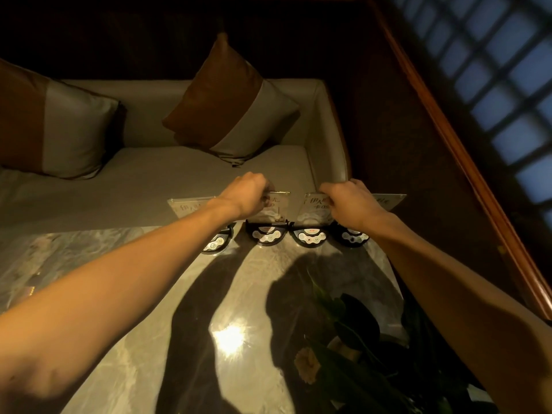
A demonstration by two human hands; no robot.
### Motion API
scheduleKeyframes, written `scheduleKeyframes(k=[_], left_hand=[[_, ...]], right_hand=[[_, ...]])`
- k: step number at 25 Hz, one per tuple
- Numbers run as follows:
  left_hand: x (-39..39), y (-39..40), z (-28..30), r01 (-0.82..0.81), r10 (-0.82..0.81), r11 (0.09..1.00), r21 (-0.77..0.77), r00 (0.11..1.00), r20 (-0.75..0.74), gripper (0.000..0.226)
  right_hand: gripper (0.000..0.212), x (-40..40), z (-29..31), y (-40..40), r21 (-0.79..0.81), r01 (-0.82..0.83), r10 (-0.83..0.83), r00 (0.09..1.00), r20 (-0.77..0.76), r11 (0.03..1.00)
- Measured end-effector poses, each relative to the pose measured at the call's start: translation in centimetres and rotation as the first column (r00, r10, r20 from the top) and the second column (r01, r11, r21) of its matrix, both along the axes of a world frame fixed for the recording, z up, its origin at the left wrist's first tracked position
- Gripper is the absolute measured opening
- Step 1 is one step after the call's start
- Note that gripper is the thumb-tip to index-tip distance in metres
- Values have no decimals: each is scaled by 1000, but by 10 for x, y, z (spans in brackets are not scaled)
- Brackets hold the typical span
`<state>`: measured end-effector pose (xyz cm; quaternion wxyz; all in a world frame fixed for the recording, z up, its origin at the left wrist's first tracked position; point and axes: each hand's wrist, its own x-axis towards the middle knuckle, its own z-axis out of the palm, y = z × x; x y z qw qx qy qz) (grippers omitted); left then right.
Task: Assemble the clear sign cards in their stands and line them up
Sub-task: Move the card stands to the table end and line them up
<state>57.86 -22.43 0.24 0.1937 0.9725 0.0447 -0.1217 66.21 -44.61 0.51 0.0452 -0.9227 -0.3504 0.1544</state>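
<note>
Where the glossy marbled stone table (167,309) meets the grey padded bench seat (143,174) with its two brown-and-grey cushions (236,106), four black rounded plastic stands (266,234) sit side by side along the far edge toward the far right corner. Clear rectangular sign cards (279,204) with handwritten characters rise from them. The left hand (246,194) pinches the top of the second card with its fingers closed on it; the right hand (348,201) has its fingers curled over the third card (313,207). A dark leafy plant (358,339) occupies the near right corner.
</note>
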Motion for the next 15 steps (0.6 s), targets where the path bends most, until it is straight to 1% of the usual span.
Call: scheduleKeyframes(k=[3,6,7,8,9,10,11,14,15], left_hand=[[0,-5,-2,2,-2,1000,-7,1000,12,7],[1,-7,0,-2,3,1000,-28,1000,5,10],[1,-7,2,-5,5,999,-36,1000,-14,6],[0,-7,3,-5,4,999,-36,1000,-28,8],[0,-8,3,-6,5,1000,-28,999,-35,21],[-1,-8,1,-1,1,1000,-21,999,-39,28],[-1,-8,-1,-4,3,1000,-18,999,-36,28],[-2,-8,-4,4,-5,1000,-26,1000,-21,9],[-3,-8,-4,10,-11,1000,-27,1000,-20,9]], right_hand=[[24,0,-1,0,16,8,-8,1000,-3,1000],[22,2,-1,0,18,3,-3,1000,-9,1000],[21,2,-1,-1,21,5,-4,1000,-12,1000],[21,2,-2,-1,24,5,-5,1000,-13,1000],[22,1,-2,-1,26,5,-5,1000,-12,1000],[23,1,-3,-1,26,6,-5,1000,-12,1000],[25,1,-3,-1,26,8,-8,1000,-12,1000],[25,0,-3,-1,30,13,-12,1000,-17,999],[25,0,-3,-2,31,12,-12,1000,-17,999]])
